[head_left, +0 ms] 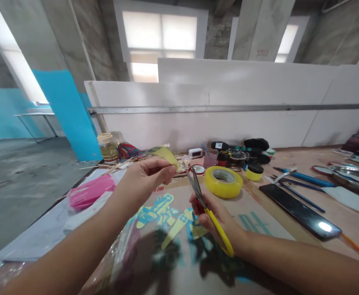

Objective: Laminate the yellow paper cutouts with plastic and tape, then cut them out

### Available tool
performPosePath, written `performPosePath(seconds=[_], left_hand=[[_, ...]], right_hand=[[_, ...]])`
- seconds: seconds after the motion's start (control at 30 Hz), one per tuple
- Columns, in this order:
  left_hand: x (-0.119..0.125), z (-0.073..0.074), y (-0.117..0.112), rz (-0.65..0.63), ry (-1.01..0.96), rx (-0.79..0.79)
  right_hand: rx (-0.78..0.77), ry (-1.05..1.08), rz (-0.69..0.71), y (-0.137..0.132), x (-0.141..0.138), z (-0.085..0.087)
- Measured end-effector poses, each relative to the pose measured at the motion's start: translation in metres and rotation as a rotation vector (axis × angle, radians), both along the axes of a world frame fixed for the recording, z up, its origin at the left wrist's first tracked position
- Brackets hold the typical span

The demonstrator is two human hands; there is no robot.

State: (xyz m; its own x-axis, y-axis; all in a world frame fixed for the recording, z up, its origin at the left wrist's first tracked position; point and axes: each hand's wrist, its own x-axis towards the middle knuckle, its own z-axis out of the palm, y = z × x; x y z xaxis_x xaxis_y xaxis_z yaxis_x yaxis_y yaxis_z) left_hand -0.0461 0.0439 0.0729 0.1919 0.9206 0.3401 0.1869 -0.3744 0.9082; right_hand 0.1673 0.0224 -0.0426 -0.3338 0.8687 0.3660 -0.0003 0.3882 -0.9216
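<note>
A: Quick one: where's the yellow strip (167, 155) re the scissors (198, 192)?
B: Approx. ctr of frame, just L of the blade tips. Looks like a small gap; can't tell depth.
A: Long axis?
B: Strip runs upper L to lower R, slightly bent. Scissors point up and a bit L, blades parted.
A: Hands?
B: Left hand (156, 172) has the strip, thumb + fingers pinched on its lower R end. Right hand (214, 215), lower R of that, is curled round the scissors' handles.
A: Surface?
B: Printed cardboard (184, 196) w/ yellow-and-blue cutouts (173, 229) below the hands. Tape roll (233, 188) R of ctr, phone (299, 211) farther R.
A: Room?
B: White panel (244, 86) behind the table, window (159, 35) top ctr, blue-painted pillar (65, 114) upper L, concrete floor (19, 180) far L.
</note>
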Motion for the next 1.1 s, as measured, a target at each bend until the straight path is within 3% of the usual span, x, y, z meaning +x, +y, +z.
performPosePath(seconds=[0.23, 0.5, 0.77, 1.1], left_hand=[[0.004, -0.004, -0.006, 0.011, 0.074, 0.095], [0.012, -0.019, 0.0, -0.047, 0.051, 0.061], [0.012, -0.033, 0.003, 0.021, 0.116, 0.107], [0.025, -0.03, -0.007, 0.114, 0.016, 0.003]], right_hand=[[0.022, -0.073, -0.003, 0.003, 0.003, -0.007], [0.007, -0.081, 0.017, 0.001, 0.001, 0.002], [-0.01, -0.082, 0.006, 0.002, 0.001, 0.006], [0.002, -0.085, -0.008, 0.002, 0.0, 0.004]])
